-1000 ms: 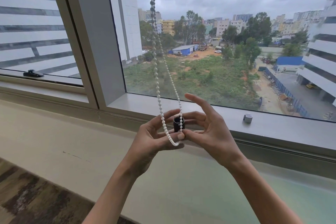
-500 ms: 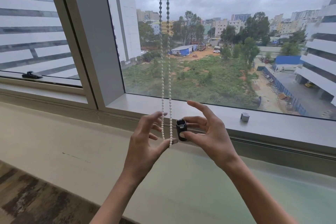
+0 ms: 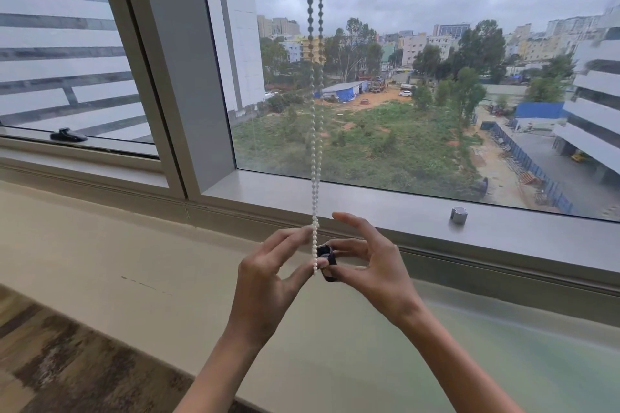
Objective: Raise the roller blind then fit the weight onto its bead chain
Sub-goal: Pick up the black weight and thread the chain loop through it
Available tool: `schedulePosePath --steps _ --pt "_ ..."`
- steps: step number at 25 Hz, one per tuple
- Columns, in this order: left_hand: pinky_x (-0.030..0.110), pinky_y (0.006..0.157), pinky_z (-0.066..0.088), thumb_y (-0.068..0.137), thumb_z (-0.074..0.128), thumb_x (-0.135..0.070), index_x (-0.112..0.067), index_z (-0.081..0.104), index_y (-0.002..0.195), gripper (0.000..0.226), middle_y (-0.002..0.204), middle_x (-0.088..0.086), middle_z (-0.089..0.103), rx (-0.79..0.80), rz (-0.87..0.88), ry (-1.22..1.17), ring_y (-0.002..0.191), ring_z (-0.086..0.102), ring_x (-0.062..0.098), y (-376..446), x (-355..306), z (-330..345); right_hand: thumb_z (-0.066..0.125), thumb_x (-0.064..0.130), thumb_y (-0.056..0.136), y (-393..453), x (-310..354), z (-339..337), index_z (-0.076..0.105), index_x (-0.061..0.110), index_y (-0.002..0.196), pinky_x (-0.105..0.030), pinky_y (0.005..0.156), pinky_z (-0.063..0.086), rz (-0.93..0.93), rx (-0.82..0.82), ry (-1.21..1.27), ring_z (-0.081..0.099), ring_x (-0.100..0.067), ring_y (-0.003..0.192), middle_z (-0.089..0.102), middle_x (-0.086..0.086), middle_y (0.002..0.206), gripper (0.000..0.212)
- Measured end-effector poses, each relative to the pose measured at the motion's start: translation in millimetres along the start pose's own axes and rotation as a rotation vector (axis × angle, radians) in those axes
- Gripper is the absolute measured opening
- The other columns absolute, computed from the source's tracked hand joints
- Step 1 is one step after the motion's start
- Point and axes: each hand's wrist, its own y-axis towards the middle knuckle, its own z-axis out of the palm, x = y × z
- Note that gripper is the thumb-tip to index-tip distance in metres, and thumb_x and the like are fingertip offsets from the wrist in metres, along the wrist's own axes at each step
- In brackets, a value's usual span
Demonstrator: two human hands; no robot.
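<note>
Right hand (image 3: 375, 273): thumb and forefinger pinching the small black weight (image 3: 326, 262), other fingers spread.
Left hand (image 3: 268, 278): thumb and fingers curled around the bead chain's (image 3: 314, 178) lower loop, thumb tip at the beads; firmness of hold unclear.
Weight sits at the chain's 3 o'clock, touching it.
Chain hangs straight from 12 o'clock.
Silver cap (image 3: 458, 214) on window sill (image 3: 385, 208), at 2 o'clock, well apart.

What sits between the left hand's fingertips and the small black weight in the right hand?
In the head view, only the white bead chain hangs between the left hand and the black weight pinched by the right hand.
</note>
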Motion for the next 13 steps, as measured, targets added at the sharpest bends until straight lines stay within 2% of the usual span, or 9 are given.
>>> schedulePosePath --steps 3,6,8,10,13 --pt "0.024 0.070 0.054 0.075 0.078 -0.016 -0.025 0.052 0.097 0.036 0.087 -0.011 0.064 -0.047 -0.063 -0.013 0.082 0.069 0.004 0 -1 2 0.079 -0.001 0.066 -1 0 0 0.053 0.032 0.123 -0.043 0.073 0.061 -0.002 0.002 -0.012 0.071 -0.015 0.090 0.074 -0.006 0.093 0.071" --pt "0.029 0.069 0.055 0.078 0.073 -0.017 -0.022 0.065 0.097 0.022 0.087 -0.009 0.070 -0.042 -0.014 0.023 0.078 0.069 0.007 -3 5 5 0.079 -0.001 0.066 -2 -1 -2 0.053 0.030 0.124 -0.043 0.073 0.061 -0.003 0.002 -0.008 0.071 -0.015 0.091 0.075 -0.006 0.093 0.071" --pt "0.022 0.076 0.053 0.076 0.074 -0.021 -0.021 0.072 0.106 0.031 0.095 -0.009 0.073 -0.003 -0.071 -0.046 0.082 0.068 0.001 -1 6 4 0.079 -0.001 0.067 -2 -2 -4 0.053 0.031 0.124 -0.043 0.074 0.060 -0.001 -0.001 -0.008 0.071 -0.014 0.091 0.074 -0.006 0.094 0.071" --pt "0.018 0.083 0.050 0.073 0.077 -0.026 -0.024 0.070 0.111 0.039 0.103 -0.010 0.074 0.088 -0.186 -0.150 0.093 0.066 -0.003 4 3 3 0.080 0.001 0.067 -2 -2 -4 0.053 0.031 0.124 -0.043 0.074 0.060 -0.001 0.000 0.001 0.071 -0.014 0.092 0.074 -0.006 0.093 0.070" --pt "0.023 0.089 0.051 0.072 0.079 -0.027 -0.029 0.067 0.117 0.047 0.111 -0.011 0.072 0.266 -0.329 -0.291 0.106 0.065 0.004 11 1 2 0.082 0.005 0.066 -3 2 -5 0.053 0.030 0.124 -0.041 0.074 0.060 -0.016 0.012 0.033 0.070 -0.013 0.095 0.075 -0.007 0.096 0.069"
